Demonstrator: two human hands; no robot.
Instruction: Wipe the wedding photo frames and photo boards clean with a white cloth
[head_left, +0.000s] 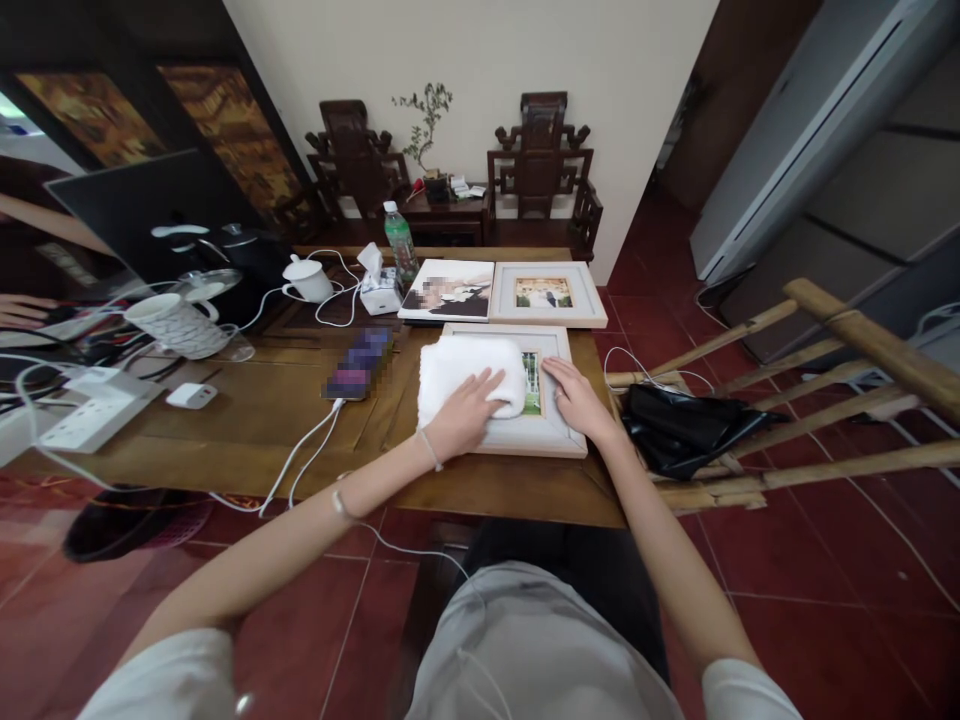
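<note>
Cloth [457, 362], white and folded, covers the left part of a pale picture frame [536, 440] lying flat on the wooden surface [247, 420]. The left arm [277, 545] slants in from the lower left, and the left hand [465, 418] rests palm down on the cloth, fingers open and spread, pointing up and rightward. The right arm [664, 540] rises from the lower right, angling inward; the right hand [576, 398] is open as well, fingers extended over the frame's right border, fingertips near the partly covered green photo [532, 395]. Just beyond the frame lie a print [442, 285] and another framed picture [589, 297], side by side.
</note>
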